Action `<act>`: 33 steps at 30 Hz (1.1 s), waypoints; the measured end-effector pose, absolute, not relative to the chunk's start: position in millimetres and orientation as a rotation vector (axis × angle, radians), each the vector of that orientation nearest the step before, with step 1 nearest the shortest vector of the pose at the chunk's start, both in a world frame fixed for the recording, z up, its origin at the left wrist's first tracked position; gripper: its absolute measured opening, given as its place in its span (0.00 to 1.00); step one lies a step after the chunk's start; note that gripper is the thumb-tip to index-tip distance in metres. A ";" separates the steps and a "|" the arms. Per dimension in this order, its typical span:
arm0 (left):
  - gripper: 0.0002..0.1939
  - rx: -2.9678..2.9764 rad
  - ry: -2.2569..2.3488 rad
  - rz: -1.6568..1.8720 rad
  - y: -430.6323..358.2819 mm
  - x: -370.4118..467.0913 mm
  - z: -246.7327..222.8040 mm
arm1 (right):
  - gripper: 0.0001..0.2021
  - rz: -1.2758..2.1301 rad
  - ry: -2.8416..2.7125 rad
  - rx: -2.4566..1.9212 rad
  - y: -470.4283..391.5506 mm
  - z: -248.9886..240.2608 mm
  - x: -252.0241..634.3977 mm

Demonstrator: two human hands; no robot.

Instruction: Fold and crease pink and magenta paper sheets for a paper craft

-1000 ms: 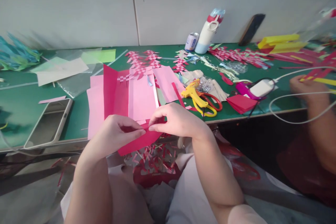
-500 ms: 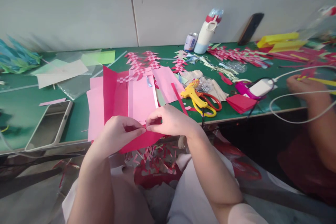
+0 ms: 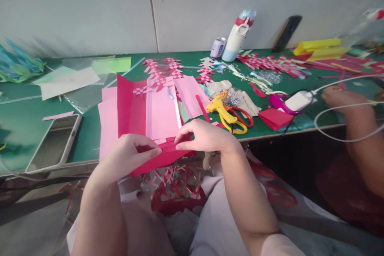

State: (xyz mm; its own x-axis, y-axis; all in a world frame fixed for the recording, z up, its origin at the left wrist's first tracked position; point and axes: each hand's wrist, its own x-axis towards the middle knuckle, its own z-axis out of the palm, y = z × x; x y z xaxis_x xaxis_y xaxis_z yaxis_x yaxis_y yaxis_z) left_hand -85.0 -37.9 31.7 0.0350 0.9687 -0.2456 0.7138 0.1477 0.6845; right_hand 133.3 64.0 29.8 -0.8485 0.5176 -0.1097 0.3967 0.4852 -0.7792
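Observation:
Near the table's front edge, my left hand [image 3: 132, 152] pinches a fold of dark pink paper [image 3: 156, 160] between thumb and fingers. My right hand [image 3: 201, 136] pinches the same fold a little to the right, with a small gap between the hands. The folded paper hangs partly over the edge. Beyond it stands an upright dark pink sheet [image 3: 130, 106], with light pink paper [image 3: 162, 112] lying beside it. To the right of my right hand lie a yellow glue gun [image 3: 222, 108] and scissors with orange and yellow handles [image 3: 244, 118].
A phone [image 3: 55, 142] lies at left. Woven pink checkered strips [image 3: 156, 74] are at the back. A bottle [image 3: 238, 38] and a can [image 3: 218, 48] stand by the wall. At right are a white charger [image 3: 300, 100] with a looping cable and another person's hand [image 3: 342, 98].
My hands have moved apart along the fold, the right one to the right and the left one slightly left. The other person's hand at right has shifted a little left.

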 end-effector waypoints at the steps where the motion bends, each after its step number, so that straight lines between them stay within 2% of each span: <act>1: 0.13 1.640 1.749 0.443 -38.1 -85.6 32.0 | 0.08 1.290 -2.595 -0.797 63.6 29.7 132.5; 12: 0.12 1.770 1.789 0.217 -34.3 -77.7 29.0 | 0.07 1.242 -2.683 -0.712 56.1 21.8 115.4; 22: 0.11 1.746 1.806 0.232 -37.6 -79.6 29.0 | 0.07 1.168 -2.723 -0.705 49.9 29.4 113.6; 33: 0.13 1.825 1.723 0.188 -38.3 -82.7 27.1 | 0.07 1.236 -2.758 -0.677 50.4 27.7 114.2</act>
